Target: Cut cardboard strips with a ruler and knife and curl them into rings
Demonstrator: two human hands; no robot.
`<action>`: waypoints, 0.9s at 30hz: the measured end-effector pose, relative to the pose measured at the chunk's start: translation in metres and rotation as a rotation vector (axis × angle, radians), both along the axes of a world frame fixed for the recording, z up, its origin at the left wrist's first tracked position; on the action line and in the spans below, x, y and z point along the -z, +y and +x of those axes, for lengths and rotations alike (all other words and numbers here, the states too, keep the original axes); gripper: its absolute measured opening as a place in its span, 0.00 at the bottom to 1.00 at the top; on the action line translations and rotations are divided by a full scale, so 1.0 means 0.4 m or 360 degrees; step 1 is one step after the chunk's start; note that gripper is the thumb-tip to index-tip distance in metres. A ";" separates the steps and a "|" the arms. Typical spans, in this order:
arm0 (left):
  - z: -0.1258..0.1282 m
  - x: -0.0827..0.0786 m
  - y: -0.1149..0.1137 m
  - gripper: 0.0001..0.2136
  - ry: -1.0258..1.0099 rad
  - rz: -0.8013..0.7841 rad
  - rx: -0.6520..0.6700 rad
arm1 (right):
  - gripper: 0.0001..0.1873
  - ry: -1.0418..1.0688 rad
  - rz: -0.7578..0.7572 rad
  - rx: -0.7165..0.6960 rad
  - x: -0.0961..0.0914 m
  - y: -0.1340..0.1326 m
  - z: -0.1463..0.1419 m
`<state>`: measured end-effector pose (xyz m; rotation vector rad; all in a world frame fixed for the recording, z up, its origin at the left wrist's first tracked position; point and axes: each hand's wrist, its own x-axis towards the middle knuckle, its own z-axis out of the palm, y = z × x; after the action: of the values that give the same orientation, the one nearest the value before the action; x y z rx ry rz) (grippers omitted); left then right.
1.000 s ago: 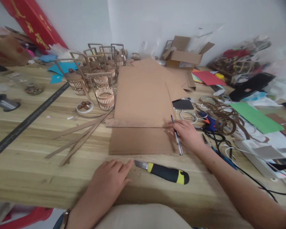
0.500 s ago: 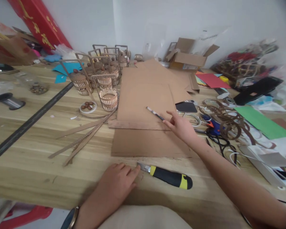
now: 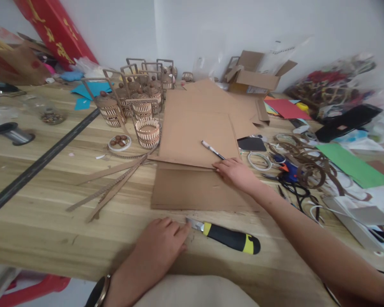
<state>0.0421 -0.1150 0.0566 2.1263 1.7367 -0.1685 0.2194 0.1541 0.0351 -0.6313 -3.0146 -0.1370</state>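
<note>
My right hand [image 3: 237,172] is at the front edge of the upper cardboard sheet [image 3: 192,132], its fingers closed on that edge, which looks slightly raised. A pen [image 3: 213,150] lies on this sheet just beyond my fingers. Under it, another brown cardboard piece [image 3: 185,189] sticks out toward me. My left hand [image 3: 161,243] rests on the tabletop, fingers loosely spread and holding nothing. Its index fingertip is beside the blade of a black and yellow utility knife [image 3: 232,238], which lies flat on the wood.
Small lidded baskets [image 3: 109,108] with tall handles stand at the back left, near a dish of brown beads [image 3: 119,142]. Cardboard strips [image 3: 118,181] lie left of the sheets. On the right are brown coils [image 3: 310,172], scissors [image 3: 294,187] and green paper [image 3: 352,164].
My right hand has come down and closer, from above the pen's end to the upper sheet's front edge, which has lifted a little. My left hand and the knife stay in place.
</note>
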 end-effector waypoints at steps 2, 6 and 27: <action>0.000 0.005 -0.001 0.23 0.0027 0.0040 0.0020 | 0.16 0.0007 -0.0012 -0.0002 -0.004 0.002 0.001; -0.001 0.010 -0.002 0.23 0.0045 0.0098 0.0045 | 0.16 0.0026 -0.0056 0.0020 -0.003 0.006 -0.002; -0.072 -0.035 0.017 0.19 0.0176 0.0290 0.0038 | 0.18 0.0138 0.0108 0.0031 0.042 -0.443 0.134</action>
<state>0.0133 -0.1082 0.0707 2.3078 1.8531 -0.1416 0.2731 -0.0231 0.0183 -0.6427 -2.9077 -0.2062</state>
